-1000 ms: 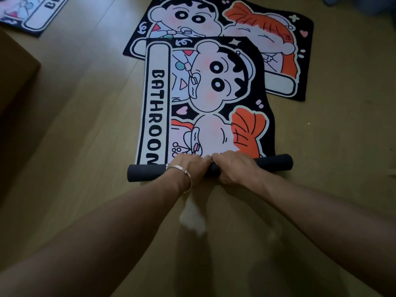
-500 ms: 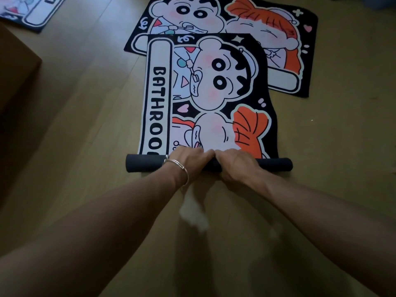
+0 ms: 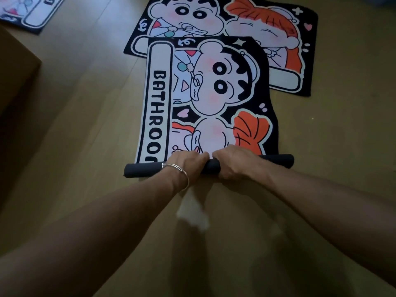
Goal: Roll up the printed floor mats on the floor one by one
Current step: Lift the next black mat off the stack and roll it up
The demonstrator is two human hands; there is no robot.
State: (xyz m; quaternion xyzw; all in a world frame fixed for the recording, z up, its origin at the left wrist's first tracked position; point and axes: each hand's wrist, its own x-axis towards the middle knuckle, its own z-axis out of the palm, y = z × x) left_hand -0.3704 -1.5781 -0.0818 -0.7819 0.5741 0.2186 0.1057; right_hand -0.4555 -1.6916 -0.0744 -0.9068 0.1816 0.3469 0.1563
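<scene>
Two hands (image 3: 211,165) grip the black cartoon-printed mat's (image 3: 216,93) rolled near end.

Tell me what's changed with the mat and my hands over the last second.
The roll has advanced slightly away from you along the BATHROOM mat, covering the final M of its lettering. The left hand and right hand still grip it side by side. The second mat underneath and the third mat at far left have not moved.
</scene>
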